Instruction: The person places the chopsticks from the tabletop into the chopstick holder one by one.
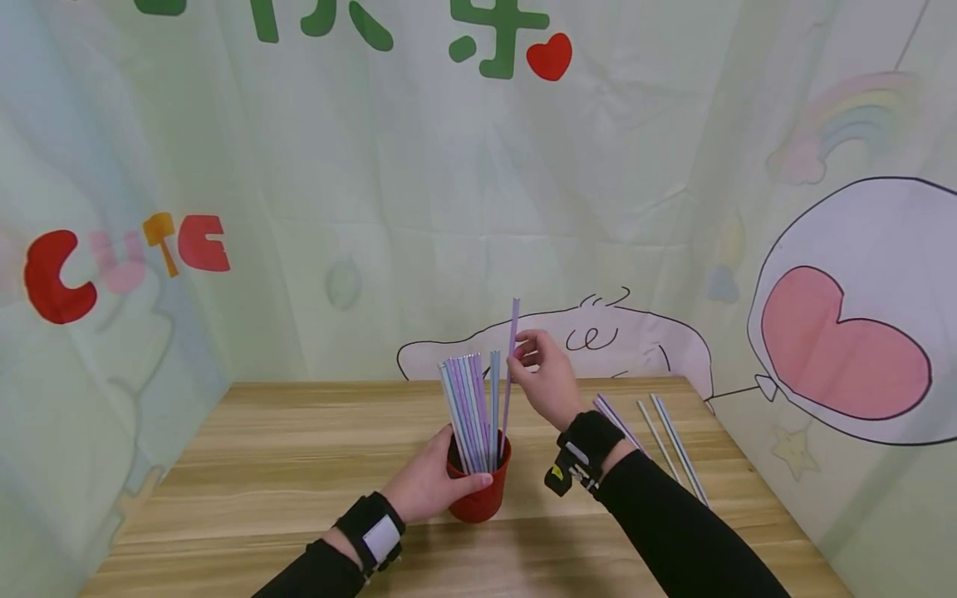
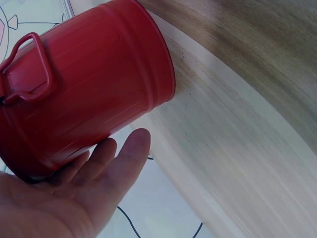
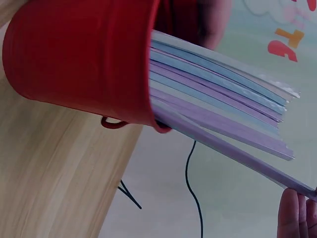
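Note:
A small red bucket (image 1: 479, 503) stands on the table, holding a bundle of pale blue and purple straws (image 1: 465, 407) that lean left. My left hand (image 1: 424, 486) grips the bucket at its rim, thumb across the front. In the left wrist view, the fingers of that hand (image 2: 74, 201) lie along the red side, near a wire handle (image 2: 47, 69). My right hand (image 1: 549, 382) pinches a purple straw (image 1: 513, 328) near its upper part. The lower end of this straw is inside the bucket at the right of the rim, hidden by the wall.
To the right, partly behind my right forearm, several loose straws (image 1: 679, 448) lie on the wooden table (image 1: 284, 448). A printed curtain (image 1: 478, 191) hangs close behind the table's back edge and along both sides.

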A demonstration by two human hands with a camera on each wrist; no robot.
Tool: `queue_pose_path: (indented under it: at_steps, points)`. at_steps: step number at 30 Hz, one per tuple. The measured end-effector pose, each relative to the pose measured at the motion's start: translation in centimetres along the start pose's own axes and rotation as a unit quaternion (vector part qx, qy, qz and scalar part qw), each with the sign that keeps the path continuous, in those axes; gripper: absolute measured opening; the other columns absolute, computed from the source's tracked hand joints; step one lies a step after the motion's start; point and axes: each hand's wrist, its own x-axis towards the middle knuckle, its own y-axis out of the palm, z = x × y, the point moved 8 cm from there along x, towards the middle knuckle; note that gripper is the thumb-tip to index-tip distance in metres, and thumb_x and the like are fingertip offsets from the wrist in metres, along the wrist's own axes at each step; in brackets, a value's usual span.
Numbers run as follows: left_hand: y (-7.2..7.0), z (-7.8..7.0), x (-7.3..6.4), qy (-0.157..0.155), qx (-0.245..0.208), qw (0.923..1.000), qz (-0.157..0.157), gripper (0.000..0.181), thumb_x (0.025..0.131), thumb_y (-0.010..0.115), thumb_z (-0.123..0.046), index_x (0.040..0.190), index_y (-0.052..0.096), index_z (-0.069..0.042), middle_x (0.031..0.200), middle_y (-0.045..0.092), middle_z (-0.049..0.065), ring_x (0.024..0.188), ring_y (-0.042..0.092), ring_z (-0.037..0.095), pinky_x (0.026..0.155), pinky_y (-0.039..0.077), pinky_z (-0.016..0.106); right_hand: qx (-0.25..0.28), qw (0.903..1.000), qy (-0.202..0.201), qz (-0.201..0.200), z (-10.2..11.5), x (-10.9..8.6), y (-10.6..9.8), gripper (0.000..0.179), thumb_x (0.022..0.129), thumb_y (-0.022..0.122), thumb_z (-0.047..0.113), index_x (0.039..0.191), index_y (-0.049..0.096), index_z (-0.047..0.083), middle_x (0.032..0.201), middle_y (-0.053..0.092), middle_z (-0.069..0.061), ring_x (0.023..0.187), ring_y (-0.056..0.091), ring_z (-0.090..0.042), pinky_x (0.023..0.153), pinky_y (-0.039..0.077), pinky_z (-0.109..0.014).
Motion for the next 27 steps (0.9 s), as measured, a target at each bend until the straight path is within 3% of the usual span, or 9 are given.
queue_pose_path:
  at_steps: [27]
  points:
    - [0.0,0.0,-0.1,0.007,-0.012,0.9999,0.007,0.094,0.086,0.079,-0.046,0.159,0.025,-0.021,0.157,0.044,0.01,0.138,0.051,0.035,0.11,0.043,0.065,-0.044,0.996,0.041,0.066,-4.6,-2.8,3.5,0.03,0.098,0.068,0.014,0.125,0.056,0.012,0.106,0.064,-0.007,0.098,0.064,-0.022,0.084,0.061,-0.035]
